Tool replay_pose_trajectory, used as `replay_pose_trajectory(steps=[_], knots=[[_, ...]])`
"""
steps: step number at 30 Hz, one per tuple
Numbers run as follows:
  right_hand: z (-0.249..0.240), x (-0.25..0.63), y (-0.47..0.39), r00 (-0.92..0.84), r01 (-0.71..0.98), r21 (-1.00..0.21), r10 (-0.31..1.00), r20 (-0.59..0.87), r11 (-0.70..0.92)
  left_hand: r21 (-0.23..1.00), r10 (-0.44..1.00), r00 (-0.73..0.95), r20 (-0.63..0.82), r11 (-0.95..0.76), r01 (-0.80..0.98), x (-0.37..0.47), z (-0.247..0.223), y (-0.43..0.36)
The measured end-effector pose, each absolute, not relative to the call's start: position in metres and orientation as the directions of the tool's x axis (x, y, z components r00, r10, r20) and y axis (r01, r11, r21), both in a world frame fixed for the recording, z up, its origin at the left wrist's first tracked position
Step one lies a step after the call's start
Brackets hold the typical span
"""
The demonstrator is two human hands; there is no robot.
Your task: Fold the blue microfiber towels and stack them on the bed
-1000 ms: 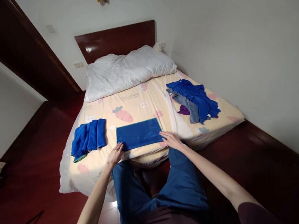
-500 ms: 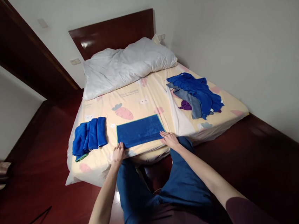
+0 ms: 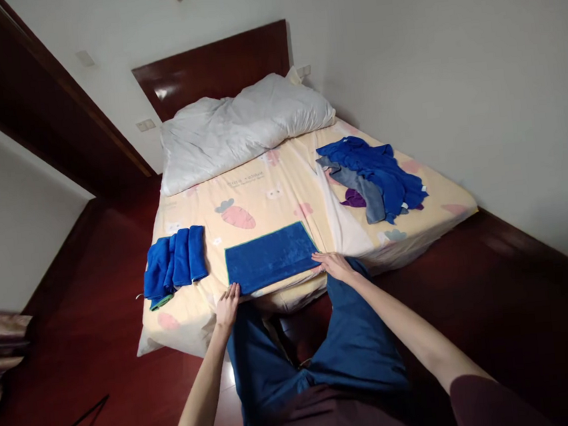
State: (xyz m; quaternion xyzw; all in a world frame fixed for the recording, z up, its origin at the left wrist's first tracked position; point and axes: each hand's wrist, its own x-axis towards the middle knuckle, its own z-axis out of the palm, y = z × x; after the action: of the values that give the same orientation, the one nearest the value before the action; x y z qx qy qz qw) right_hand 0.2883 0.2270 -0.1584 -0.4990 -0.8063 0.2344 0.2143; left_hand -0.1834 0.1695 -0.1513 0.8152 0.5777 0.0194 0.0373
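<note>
Presently flat on the bed [image 3: 443, 226], close to its near edge: blue cloth [image 3: 272, 254]

Lying as a wide rectangle with thin green trim, set between the hands and reaching a little beyond them. At its near left corner, the left hand [image 3: 228, 304]; at its near right corner, the right hand [image 3: 333, 266]. Touching on both sides with fingers extended, not clenched into fists; cannot tell from above whether pressing down or pinching from beneath.

Likeliest trouble, by judgement: a skewed near side, from pulling harder with one hand than with the other. Also possible: slipping over the near edge after a tug toward the legs [image 3: 360, 353], or creasing over wrinkles in the soft sheet [image 3: 283, 206]. Left of the left hand, a folded stack [image 3: 180, 258], also blue; probably at risk of toppling from a wide sideways sweep.

Tight on the near side, with the bed's edge right by the hands and the legs just below. Roomier ahead, across patterned sheet as far as the white bedding [image 3: 246, 128]. Narrow between cloth and stack. Right of the right hand and farther off, a rumpled pile [image 3: 383, 173] of blue, gray and purple, well apart.
</note>
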Motion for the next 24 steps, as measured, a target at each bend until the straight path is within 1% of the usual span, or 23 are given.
replay_pose_trajectory(steps=[2,3,4,6,8,11,14,18,24], knots=[[-0.157,0.297,0.223,-0.393,0.657,-0.664,0.914,0.103,0.357,0.216,0.940,0.337,0.062,-0.342,0.914,-0.186,-0.157,0.156],[-0.157,0.299,0.222,-0.378,0.643,-0.690,0.921,0.093,0.333,0.297,0.946,0.307,0.103,-0.324,0.898,-0.185,-0.159,0.151],[-0.157,0.300,0.223,-0.356,0.635,-0.708,0.930,0.086,0.309,0.384,0.958,0.251,0.141,-0.286,0.878,-0.183,-0.160,0.148],[-0.157,0.298,0.226,-0.299,0.633,-0.728,0.951,0.082,0.262,0.554,0.979,0.082,0.185,-0.173,0.814,-0.178,-0.159,0.147],[-0.159,0.296,0.232,-0.242,0.629,-0.745,0.966,0.084,0.223,0.691,0.979,-0.082,0.185,-0.070,0.719,-0.172,-0.157,0.149],[-0.165,0.295,0.239,-0.185,0.602,-0.778,0.979,0.082,0.179,0.813,0.967,-0.199,0.157,-0.012,0.582,-0.168,-0.153,0.153],[-0.169,0.296,0.243,-0.137,0.535,-0.832,0.987,0.084,0.145,0.855,0.963,-0.241,0.117,0.026,0.518,-0.169,-0.150,0.155],[-0.167,0.295,0.245,-0.070,0.421,-0.902,0.995,0.071,0.094,0.834,0.964,-0.262,0.047,0.106,0.542,-0.172,-0.144,0.157],[-0.167,0.294,0.245,-0.046,0.483,-0.872,0.997,0.060,0.075,0.769,0.971,-0.237,0.036,0.124,0.628,-0.173,-0.139,0.158]])
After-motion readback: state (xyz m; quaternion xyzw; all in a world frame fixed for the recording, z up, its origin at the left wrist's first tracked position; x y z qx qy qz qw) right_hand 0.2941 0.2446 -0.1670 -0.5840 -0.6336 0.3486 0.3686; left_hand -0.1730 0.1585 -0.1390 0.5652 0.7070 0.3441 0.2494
